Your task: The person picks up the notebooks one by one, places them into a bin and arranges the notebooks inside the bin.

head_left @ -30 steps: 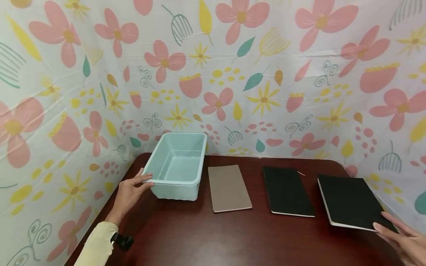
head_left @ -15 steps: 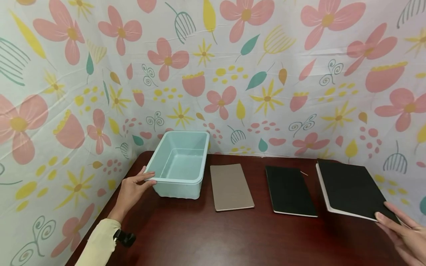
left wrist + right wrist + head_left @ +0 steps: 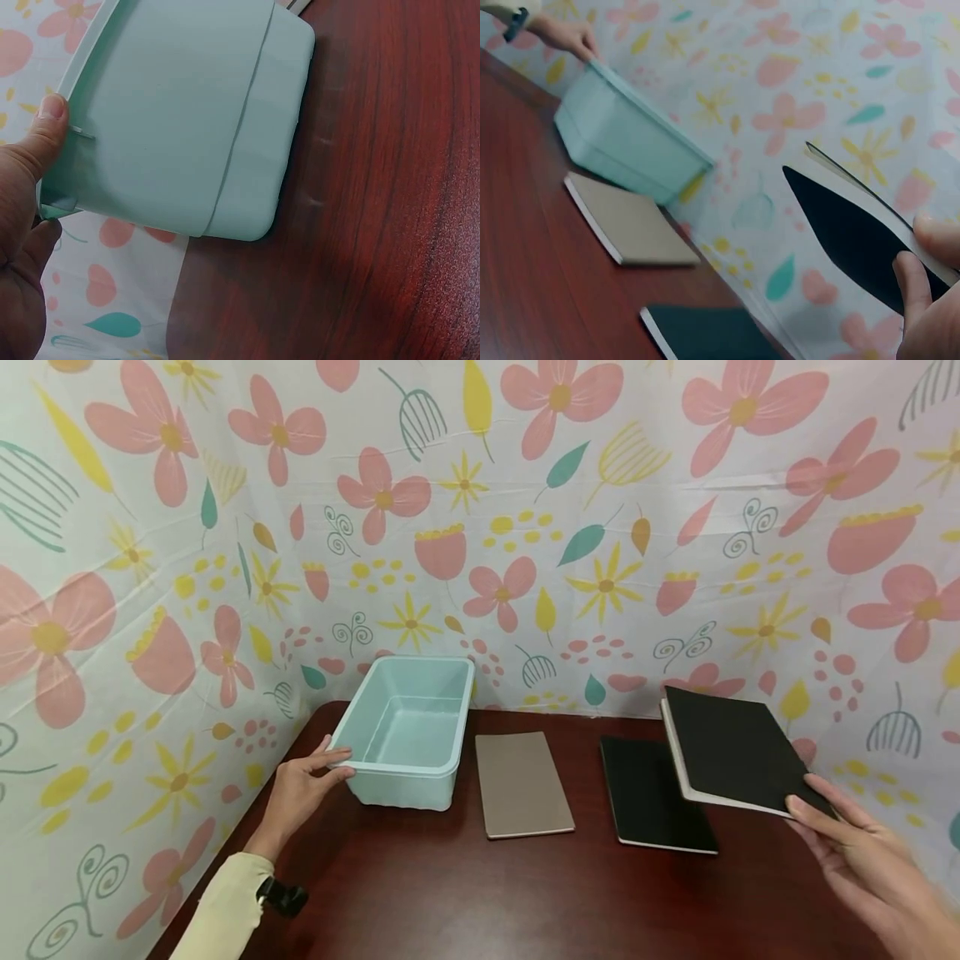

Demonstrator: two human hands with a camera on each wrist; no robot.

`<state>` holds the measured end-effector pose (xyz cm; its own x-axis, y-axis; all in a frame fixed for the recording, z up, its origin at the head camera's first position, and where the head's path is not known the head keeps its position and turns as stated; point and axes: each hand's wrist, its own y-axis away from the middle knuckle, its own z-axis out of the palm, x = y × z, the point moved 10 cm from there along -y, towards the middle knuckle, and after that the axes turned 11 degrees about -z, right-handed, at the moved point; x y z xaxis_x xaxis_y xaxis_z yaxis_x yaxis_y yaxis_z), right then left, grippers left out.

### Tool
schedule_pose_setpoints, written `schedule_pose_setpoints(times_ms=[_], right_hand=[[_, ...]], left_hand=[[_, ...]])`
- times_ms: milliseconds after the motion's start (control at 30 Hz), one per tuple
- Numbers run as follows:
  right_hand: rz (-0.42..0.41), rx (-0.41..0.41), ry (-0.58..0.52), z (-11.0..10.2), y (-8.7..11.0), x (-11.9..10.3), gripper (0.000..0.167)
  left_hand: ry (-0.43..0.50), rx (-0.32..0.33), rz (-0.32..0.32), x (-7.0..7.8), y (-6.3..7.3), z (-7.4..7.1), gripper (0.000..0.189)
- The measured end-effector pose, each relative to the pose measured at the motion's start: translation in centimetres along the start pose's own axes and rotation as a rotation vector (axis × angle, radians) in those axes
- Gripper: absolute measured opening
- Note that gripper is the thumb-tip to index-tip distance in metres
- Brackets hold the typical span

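Note:
A pale blue-green plastic tub [image 3: 401,789] stands at the table's back left, its inside bare. My left hand [image 3: 300,793] pinches the tub's near left rim corner; in the left wrist view the thumb [image 3: 49,124] lies on the outer wall. In my right hand [image 3: 855,835] is a larger black notebook [image 3: 738,752], gripped at its near right corner with the thumb on top. It hangs raised and tilted, partly covering a second black notebook [image 3: 652,810] on the table. A taupe notebook [image 3: 522,785] lies flat between the tub and that one.
The dark red wooden table [image 3: 525,893] runs back to a flower-printed cloth [image 3: 495,527] that hangs behind and along the left side. A black wrist strap [image 3: 281,897] sits on the left sleeve.
My right hand has lifted the larger black notebook off the right side and carried it left, over the second black notebook's edge. My left hand stays on the tub's rim.

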<state>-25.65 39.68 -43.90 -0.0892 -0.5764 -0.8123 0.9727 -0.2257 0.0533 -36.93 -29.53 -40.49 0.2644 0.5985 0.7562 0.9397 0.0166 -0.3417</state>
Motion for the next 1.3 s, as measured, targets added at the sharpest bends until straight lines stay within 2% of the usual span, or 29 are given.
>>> schedule_pose_setpoints(times_ms=[233,400,633,700,833,933,1300], right_hand=[[0.055,-0.084,-0.121,5.3,0.1,2.0,0.045],[0.033,-0.088,-0.131,8.6,-0.3,2.7,0.042],[0.012,-0.103,-0.149,13.3,-1.1,3.4,0.041],[0.024,-0.100,-0.138,14.5,-1.3,3.7,0.050],[0.040,-0.079,-0.104,17.1,-2.0,4.3,0.078],[0.051,-0.079,-0.112,19.2,-2.8,4.8,0.085],[0.041,-0.101,-0.093,25.6,-5.3,7.6,0.074]], left_hand=[[0.000,-0.001,-0.004,-0.1,0.0,-0.1,0.034],[0.007,-0.024,-0.006,0.0,-0.2,0.2,0.036],[0.002,-0.022,0.001,0.1,-0.1,0.1,0.036],[0.001,-0.023,-0.003,0.1,-0.1,0.1,0.037],[-0.001,-0.026,-0.006,0.1,0.0,0.1,0.037],[0.000,-0.027,-0.011,-0.1,-0.2,0.1,0.037],[-0.008,-0.028,-0.030,0.0,-0.3,0.1,0.036]])
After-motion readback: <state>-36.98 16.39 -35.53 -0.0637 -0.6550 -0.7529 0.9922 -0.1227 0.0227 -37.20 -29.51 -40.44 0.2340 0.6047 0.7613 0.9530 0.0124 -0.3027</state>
